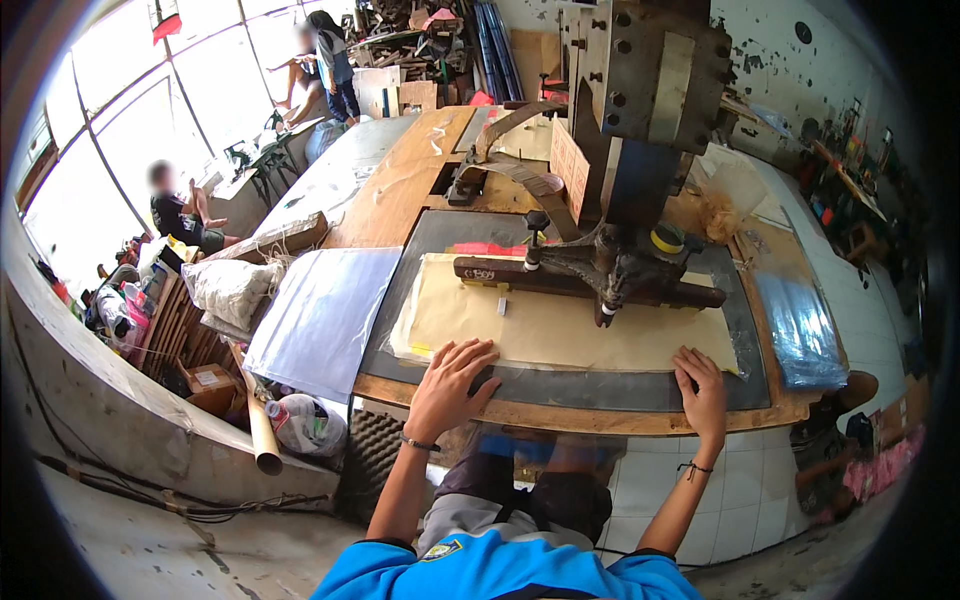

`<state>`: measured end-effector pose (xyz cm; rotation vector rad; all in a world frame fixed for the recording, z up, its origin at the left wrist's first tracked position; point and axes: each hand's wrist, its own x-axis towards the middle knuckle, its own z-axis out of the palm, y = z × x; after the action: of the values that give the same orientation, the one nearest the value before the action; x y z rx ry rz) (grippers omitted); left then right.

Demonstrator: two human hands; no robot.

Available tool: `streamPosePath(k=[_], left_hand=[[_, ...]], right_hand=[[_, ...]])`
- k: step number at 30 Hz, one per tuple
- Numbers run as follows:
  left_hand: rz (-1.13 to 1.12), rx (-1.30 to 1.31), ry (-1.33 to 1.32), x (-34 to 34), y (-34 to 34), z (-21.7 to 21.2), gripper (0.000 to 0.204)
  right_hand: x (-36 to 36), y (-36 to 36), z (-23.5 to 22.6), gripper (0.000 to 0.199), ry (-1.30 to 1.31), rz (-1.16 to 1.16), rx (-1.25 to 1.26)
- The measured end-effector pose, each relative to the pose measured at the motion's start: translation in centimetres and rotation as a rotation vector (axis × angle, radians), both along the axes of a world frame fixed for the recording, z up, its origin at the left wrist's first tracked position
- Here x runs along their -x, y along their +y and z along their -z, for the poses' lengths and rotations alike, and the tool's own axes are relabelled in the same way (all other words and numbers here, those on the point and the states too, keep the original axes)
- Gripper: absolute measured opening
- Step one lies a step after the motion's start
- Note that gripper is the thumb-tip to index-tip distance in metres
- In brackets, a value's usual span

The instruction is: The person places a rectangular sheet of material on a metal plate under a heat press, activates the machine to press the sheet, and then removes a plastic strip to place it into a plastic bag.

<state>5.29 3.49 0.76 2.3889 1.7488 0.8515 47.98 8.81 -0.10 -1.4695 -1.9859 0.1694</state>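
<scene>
Left hand (455,388): grip released, palm down, fingers spread. The fingertips rest on the front edge of the cream sheet (580,345), left of its middle; the thumb points toward the right. Right hand (700,388): grip released, fingers slightly bent, fingertips at the front edge of the same sheet, near its right front corner.

Sheet position: flat on the dark grey mat (590,390), which lies along the front edge of the desk (380,215). A strip of mat shows between the sheet and that edge. A small white piece (502,306) lies on the sheet; a red strip (488,248) shows at its rear edge.

Press: the dark metal bar (660,290) extends across the rear part of the sheet, below the upright column (638,185). Whether the bar touches the sheet cannot be determined. A yellow tape roll (661,246) sits on the press, behind the bar.

Adjacent material: clear plastic sheets (325,310) at the left front corner of the desk; bluish plastic bags (800,325) at the right front corner.
</scene>
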Motion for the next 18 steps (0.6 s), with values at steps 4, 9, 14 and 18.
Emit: streamPosePath(k=[4, 9, 14, 18], left_hand=[[-0.003, 0.001, -0.017, 0.01, 0.06, -0.10, 0.039], [-0.006, -0.001, -0.006, -0.09, 0.04, -0.28, 0.039], [-0.006, -0.023, -0.017, -0.05, 0.02, -0.09, 0.038], [-0.011, -0.047, -0.047, -0.08, 0.06, -0.08, 0.038]], right_hand=[[-0.50, 0.08, 0.14, 0.031, 0.067, -0.004, 0.011], [-0.58, 0.32, 0.19, 0.030, 0.083, -0.030, -0.001], [-0.48, 0.01, 0.15, 0.030, 0.035, -0.021, 0.002], [-0.41, -0.13, 0.49, 0.031, 0.033, 0.008, 0.013]])
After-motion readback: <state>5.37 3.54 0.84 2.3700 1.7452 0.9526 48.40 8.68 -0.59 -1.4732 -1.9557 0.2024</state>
